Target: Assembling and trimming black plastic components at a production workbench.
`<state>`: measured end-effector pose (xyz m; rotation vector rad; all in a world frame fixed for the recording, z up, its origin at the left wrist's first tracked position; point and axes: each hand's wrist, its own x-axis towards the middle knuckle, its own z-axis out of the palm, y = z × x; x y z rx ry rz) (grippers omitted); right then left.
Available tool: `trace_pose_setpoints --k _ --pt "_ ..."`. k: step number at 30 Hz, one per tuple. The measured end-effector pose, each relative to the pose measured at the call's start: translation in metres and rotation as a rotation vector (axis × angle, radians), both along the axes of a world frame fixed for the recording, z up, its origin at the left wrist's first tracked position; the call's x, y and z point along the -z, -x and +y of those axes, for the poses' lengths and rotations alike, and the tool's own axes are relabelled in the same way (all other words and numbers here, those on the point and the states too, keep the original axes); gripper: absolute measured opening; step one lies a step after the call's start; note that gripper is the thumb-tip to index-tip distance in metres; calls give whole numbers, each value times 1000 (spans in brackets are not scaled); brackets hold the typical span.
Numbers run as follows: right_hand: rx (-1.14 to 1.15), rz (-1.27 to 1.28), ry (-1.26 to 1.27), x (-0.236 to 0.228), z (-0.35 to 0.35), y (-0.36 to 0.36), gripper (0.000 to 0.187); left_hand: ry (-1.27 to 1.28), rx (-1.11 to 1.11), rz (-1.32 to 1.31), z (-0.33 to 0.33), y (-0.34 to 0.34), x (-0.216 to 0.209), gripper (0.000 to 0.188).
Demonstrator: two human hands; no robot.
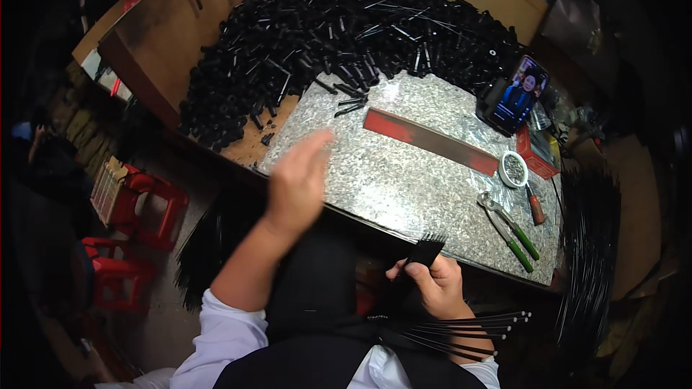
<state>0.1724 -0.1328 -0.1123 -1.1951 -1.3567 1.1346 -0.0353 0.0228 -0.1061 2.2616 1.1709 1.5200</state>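
My left hand point(299, 180), blurred by motion, hovers over the left edge of the speckled stone slab point(375, 202). Its fingers are stretched out, and I see nothing held in them. At the slab's front edge my right hand point(440, 284) is closed, thumb on top, around a bundle of thin black rods point(427, 248). Short prongs fan out at the bundle's upper end; its lower part is lost against dark clothing. Below that hand, several black rods with pale round tips point(497, 326) stick out to the right across my forearm.
Black tubular parts point(324, 29) are heaped behind the slab. On it lie a red-brown bar point(429, 140), green-handled pliers point(515, 238), a small white bowl of metal bits point(514, 169) and a red-handled tool point(535, 209). A phone point(520, 95) leans at right; red stools point(148, 202) stand left.
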Motion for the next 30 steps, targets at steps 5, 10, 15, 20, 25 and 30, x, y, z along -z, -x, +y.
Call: trace_pose_setpoints --k 5,10,15,20,25,30 --pt "-59 -53 -64 6 7 -6 12 52 -279 559 87 82 27 21" --pt "-86 -51 -54 11 6 -8 14 154 -231 705 101 101 25 22" --pt "-84 -66 -70 9 2 -12 15 143 -243 759 98 93 18 18" --pt "-30 -21 -39 13 4 -6 17 273 22 41 62 49 6 21" --pt "30 8 -23 9 2 -8 17 897 610 -666 -8 -29 -12 37" --pt "39 50 64 16 3 -2 18 1228 861 -850 -30 -52 10 36"
